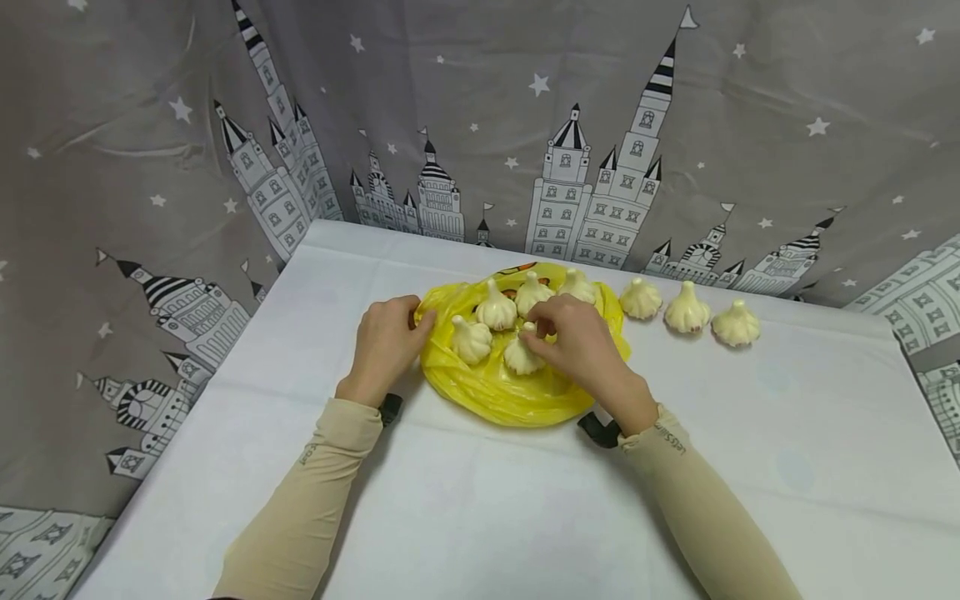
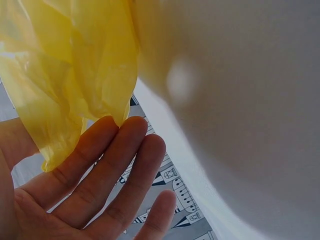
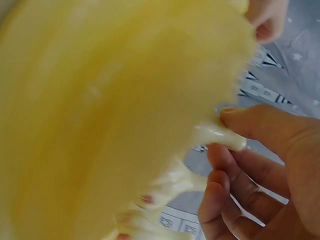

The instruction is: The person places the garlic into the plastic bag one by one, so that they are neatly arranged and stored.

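Note:
A yellow plastic bag [image 1: 495, 404] lies on the white cloth, with several garlic bulbs [image 1: 497, 308] on or in it. My left hand [image 1: 386, 346] pinches the bag's left edge; in the left wrist view, thin yellow plastic [image 2: 75, 55] hangs between thumb and index finger while the other fingers stay extended. At the near side of the group, my right hand [image 1: 581, 342] pinches one garlic bulb [image 1: 522, 358] by its stem. The right wrist view shows that stem [image 3: 220, 136] between thumb and fingertips, with the yellow bag covering much of the picture.
Right of the bag, three more garlic bulbs [image 1: 687, 308] stand in a row near the table's back edge. A grey curtain [image 1: 480, 108] printed with castles and stars hangs behind and to the left. White cloth [image 1: 480, 517] covers the table.

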A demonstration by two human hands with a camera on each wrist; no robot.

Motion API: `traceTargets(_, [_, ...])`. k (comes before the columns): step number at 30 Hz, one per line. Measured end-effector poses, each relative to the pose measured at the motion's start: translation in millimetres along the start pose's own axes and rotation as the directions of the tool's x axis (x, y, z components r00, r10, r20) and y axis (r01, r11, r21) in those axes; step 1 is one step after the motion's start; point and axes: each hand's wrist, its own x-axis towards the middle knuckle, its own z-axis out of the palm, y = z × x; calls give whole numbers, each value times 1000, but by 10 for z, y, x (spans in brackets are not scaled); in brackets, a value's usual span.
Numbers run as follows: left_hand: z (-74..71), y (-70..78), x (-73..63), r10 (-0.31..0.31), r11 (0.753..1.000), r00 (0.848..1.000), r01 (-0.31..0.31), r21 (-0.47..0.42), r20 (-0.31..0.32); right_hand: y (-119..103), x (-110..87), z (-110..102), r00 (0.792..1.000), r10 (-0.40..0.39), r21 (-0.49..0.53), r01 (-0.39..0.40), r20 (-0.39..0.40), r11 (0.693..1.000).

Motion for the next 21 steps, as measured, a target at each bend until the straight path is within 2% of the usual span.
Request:
traceTargets(8, [-3, 2, -3, 1, 1000, 1000, -1, -9, -2, -3, -13, 44, 996, 77, -19, -77, 45, 997])
traceTargets(15, [-8, 3, -5, -4, 1000, 1000, 4, -4, -3, -10, -32, 10, 984, 115, -41, -110, 134, 993])
traceTargets(21, [-14, 0, -13, -5, 1000, 1000, 5, -5, -2, -17, -35, -99, 988, 132, 22, -135, 84, 991])
